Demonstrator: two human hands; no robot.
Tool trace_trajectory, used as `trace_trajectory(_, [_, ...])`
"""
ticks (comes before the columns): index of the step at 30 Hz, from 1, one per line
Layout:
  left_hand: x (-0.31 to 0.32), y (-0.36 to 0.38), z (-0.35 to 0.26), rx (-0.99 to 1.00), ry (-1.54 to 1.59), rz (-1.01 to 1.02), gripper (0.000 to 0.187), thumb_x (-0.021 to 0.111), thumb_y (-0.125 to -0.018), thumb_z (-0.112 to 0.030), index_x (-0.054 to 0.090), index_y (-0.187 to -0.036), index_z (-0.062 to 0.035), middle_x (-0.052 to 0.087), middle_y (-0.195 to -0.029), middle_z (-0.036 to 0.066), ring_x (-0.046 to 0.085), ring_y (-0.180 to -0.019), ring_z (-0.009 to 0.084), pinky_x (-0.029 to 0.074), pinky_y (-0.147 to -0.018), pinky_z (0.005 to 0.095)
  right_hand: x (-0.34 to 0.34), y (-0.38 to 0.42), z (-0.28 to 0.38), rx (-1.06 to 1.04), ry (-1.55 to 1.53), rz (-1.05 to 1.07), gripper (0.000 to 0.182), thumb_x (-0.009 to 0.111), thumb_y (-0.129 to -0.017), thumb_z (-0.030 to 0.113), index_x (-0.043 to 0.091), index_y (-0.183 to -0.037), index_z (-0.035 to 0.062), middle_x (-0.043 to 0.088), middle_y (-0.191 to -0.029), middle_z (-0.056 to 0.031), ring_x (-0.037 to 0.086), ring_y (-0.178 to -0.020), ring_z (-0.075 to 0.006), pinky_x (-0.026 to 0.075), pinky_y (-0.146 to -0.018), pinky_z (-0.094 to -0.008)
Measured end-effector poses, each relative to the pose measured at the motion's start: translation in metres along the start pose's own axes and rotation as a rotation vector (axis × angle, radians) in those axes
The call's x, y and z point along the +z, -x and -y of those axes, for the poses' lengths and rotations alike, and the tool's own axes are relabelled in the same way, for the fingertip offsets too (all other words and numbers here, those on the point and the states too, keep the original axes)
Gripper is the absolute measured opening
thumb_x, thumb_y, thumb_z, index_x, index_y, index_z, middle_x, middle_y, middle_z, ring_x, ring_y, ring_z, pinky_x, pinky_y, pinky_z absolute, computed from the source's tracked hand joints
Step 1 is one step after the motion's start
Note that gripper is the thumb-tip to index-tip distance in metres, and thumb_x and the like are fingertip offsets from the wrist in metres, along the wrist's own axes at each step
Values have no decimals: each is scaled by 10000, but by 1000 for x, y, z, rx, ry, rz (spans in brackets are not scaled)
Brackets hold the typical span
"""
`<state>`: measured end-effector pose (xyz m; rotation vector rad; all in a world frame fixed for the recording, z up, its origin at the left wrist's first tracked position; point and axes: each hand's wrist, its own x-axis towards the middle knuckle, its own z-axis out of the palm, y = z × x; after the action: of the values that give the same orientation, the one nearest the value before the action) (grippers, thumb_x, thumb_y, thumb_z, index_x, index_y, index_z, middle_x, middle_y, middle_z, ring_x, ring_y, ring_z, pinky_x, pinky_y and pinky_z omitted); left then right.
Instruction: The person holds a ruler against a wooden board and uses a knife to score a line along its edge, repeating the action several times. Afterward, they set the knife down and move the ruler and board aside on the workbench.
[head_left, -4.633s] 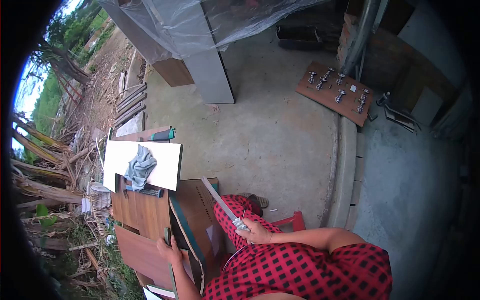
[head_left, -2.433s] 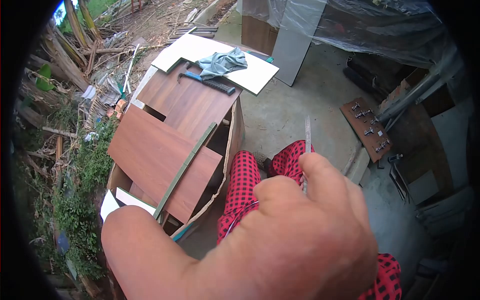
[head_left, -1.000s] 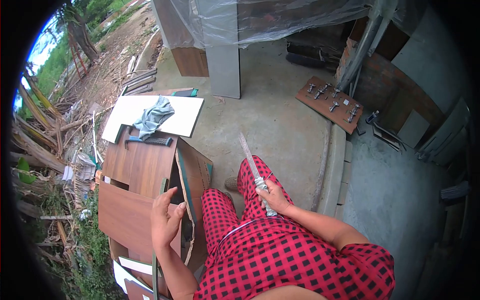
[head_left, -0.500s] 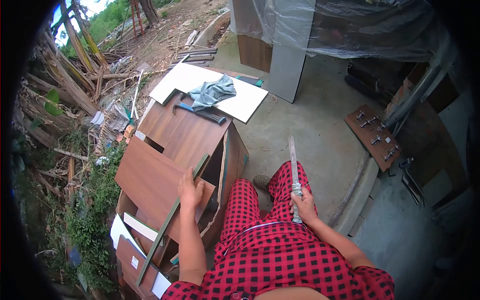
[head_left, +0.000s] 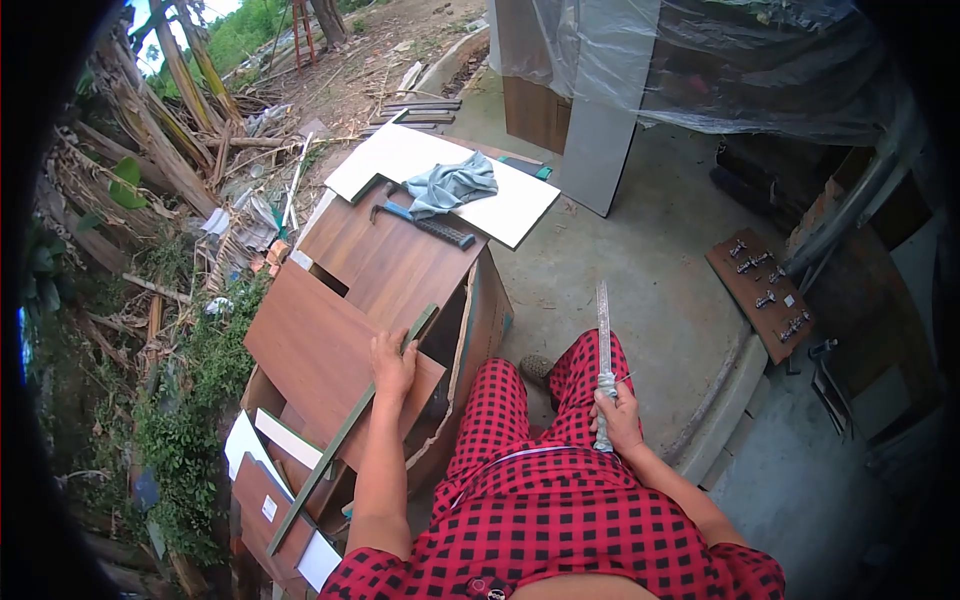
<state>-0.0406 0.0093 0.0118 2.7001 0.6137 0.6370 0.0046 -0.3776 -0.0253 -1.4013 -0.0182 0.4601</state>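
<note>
My right hand (head_left: 618,420) is wrapped round the cloth-bound handle of a long straight blade (head_left: 604,330), which points away from me above my right thigh. On the left, my left hand (head_left: 393,366) grips a narrow green-edged strip (head_left: 345,432) near its upper end. That strip slants across a brown board (head_left: 320,350). Beyond it, a blue and black hammer (head_left: 428,226) lies on a wooden panel (head_left: 375,255), beside a grey-blue cloth (head_left: 452,184) on a white board (head_left: 515,212).
An open carton (head_left: 490,300) stands by my left leg, with boards in and on it. To the right, a brown board with metal hinges (head_left: 762,290) lies by a low concrete ledge (head_left: 720,410). Plastic sheeting (head_left: 740,70) hangs at the back.
The whole view has shifted, so the scene sits slightly further right and lower. Both hands keep their hold on the blade and the strip.
</note>
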Motion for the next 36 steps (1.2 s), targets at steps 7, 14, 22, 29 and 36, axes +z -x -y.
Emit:
trace_trajectory(7, [1, -2, -7, 76, 63, -34, 262, 640, -769, -165, 630, -1012, -69, 520, -875, 129, 512, -873, 315, 438, -760, 413, 0, 1, 1, 4, 4, 5, 135, 549, -904, 143, 471, -946, 41, 552, -637, -49, 541, -448, -127, 436, -423, -253])
trace_trajectory(14, [3, -10, -19, 153, 64, -18, 228, 635, -757, -139, 617, -976, -78, 520, -867, 120, 525, -864, 325, 439, -739, 430, -3, 1, -2, 1, -16, 1, 141, 553, -902, 147, 466, -931, 40, 553, -634, -52, 540, -446, -129, 436, -422, -253])
trace_trajectory(22, [19, -26, -25, 195, 109, -15, 237, 638, -748, -140, 606, -974, -76, 523, -869, 123, 524, -863, 324, 431, -743, 440, -3, 0, -4, -8, -30, 10, 143, 554, -901, 144, 473, -946, 36, 553, -634, -55, 541, -455, -129, 440, -437, -249])
trace_trajectory(29, [31, -39, -27, 163, 61, 16, 281, 647, -754, -171, 609, -1015, -75, 545, -901, 127, 531, -893, 325, 436, -784, 419, -2, -1, -3, 14, -23, -5, 143, 556, -902, 145, 473, -945, 37, 553, -634, -55, 540, -451, -127, 436, -428, -248])
trace_trajectory(36, [-89, -37, -123, 266, 647, 107, 323, 633, -775, -128, 594, -1088, -58, 570, -921, 106, 563, -821, 242, 456, -713, 330, -2, -2, -3, 1, -11, -4, 167, 556, -904, 183, 469, -937, 44, 561, -635, -53, 542, -449, -127, 429, -412, -243])
